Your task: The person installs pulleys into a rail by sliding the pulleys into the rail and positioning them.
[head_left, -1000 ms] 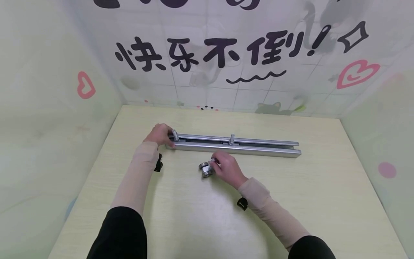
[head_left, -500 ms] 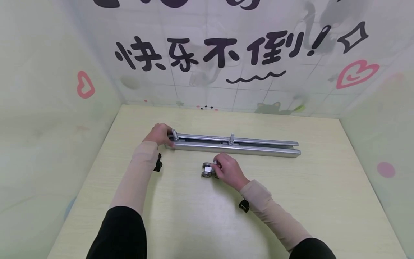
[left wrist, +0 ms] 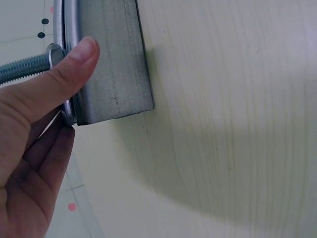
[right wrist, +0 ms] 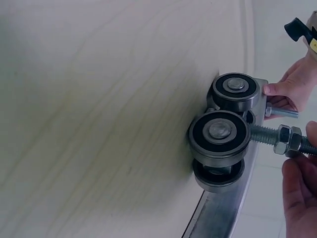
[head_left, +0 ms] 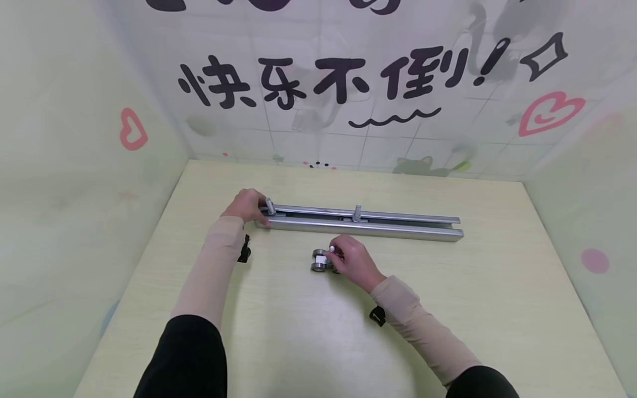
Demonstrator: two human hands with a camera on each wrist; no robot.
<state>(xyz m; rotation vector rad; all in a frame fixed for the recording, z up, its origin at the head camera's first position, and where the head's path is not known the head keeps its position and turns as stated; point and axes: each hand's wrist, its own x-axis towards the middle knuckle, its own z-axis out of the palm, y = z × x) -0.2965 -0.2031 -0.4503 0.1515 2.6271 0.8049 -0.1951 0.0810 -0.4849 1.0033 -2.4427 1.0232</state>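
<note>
Lengthwise across the table lies a silver metal channel rail [head_left: 378, 229], its slot facing up. My left hand [head_left: 246, 205] grips its left end; in the left wrist view the thumb rests on the rail's side [left wrist: 111, 59], beside an upright threaded bolt [left wrist: 25, 69]. Another bolt [head_left: 357, 213] sticks up from the slot near the middle. In front of the rail, my right hand [head_left: 354, 260] pinches the threaded stem of a roller trolley [head_left: 319, 261]. The right wrist view shows the trolley's wheels [right wrist: 220, 133] and two nuts [right wrist: 287, 140] on the stem beside the fingertips.
Both hands work over a pale wood-grain table [head_left: 298, 331]. A printed backdrop [head_left: 318, 143] rises behind it, with panels at the left [head_left: 74, 193] and right [head_left: 592, 221]. A black wrist device [head_left: 378, 315] hangs at the right cuff, and another [head_left: 244, 250] at the left.
The roller trolley has turned in my right hand, its wheels now side-on and slightly further right. The right hand has shifted a little right. My left hand and the rail have stayed in place.
</note>
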